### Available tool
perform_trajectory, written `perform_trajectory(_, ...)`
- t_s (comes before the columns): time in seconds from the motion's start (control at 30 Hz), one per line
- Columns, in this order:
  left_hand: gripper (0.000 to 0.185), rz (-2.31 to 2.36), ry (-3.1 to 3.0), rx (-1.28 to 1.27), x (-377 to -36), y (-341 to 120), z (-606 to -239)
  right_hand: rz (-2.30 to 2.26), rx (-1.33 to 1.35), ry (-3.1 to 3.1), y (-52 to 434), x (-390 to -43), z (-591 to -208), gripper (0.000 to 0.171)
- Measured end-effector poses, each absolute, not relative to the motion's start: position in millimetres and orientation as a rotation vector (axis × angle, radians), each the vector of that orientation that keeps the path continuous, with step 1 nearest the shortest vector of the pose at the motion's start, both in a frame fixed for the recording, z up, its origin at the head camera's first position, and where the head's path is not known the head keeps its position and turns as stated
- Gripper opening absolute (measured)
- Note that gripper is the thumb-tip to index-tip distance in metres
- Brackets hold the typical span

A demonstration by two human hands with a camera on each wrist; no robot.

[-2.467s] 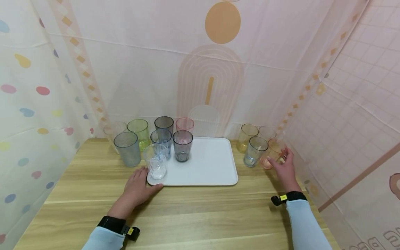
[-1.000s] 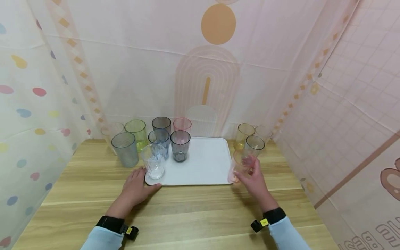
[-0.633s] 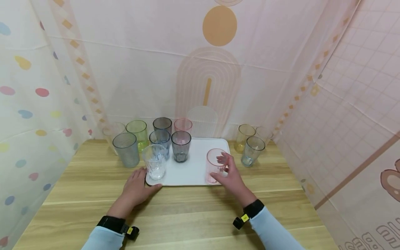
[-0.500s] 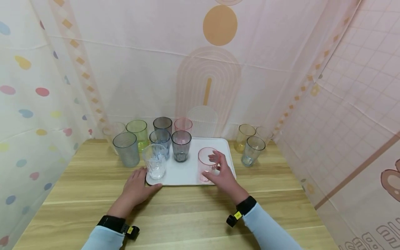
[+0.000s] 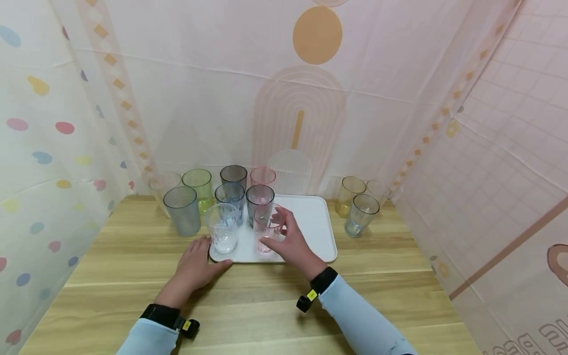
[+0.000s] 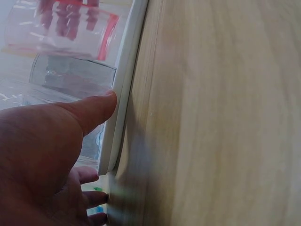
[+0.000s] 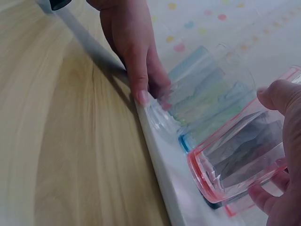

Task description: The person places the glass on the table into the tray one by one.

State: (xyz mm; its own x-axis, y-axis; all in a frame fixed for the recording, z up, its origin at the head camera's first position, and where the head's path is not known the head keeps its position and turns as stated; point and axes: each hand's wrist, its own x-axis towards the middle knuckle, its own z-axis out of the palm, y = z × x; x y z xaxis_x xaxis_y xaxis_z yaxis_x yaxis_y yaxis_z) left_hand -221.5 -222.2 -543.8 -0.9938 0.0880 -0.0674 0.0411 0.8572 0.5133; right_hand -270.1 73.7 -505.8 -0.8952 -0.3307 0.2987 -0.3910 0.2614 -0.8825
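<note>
My right hand (image 5: 278, 230) grips a pink see-through cup (image 5: 265, 230) upright, low over the front of the white tray (image 5: 312, 231); whether its base touches I cannot tell. In the right wrist view the pink cup (image 7: 235, 160) sits between my thumb (image 7: 281, 94) and curled fingers (image 7: 263, 197). A clear cup (image 5: 222, 228) stands just left of it on the tray. My left hand (image 5: 197, 256) lies flat on the table, its thumb (image 6: 94, 110) against the tray's rim (image 6: 124, 94) at the front left corner.
Behind the clear cup, a blue cup (image 5: 229, 195) and a smoky cup (image 5: 259, 197) stand on the tray. Grey-blue (image 5: 182, 211), green (image 5: 197, 185), dark grey (image 5: 232, 176) and pink (image 5: 263, 176) cups stand at the back left. Yellow (image 5: 349, 195) and blue-grey (image 5: 361, 214) cups stand right. Curtains enclose the table.
My right hand took a pink cup from the right-hand group and carried it leftward across the tray to beside the clear cup. The left hand stayed at the tray corner.
</note>
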Motion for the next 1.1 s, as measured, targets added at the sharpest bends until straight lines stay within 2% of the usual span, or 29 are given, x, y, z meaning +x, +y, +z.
perform_trajectory(0.43,0.111,0.816,2.936,0.102,-219,-220,-536,1.778,0.659,-2.478,51,-272,-514,0.094)
perform_trajectory(1.1,0.110,0.797,2.964,0.119,-220,-221,-539,1.720,0.655,-2.473,41,-274,-525,0.097)
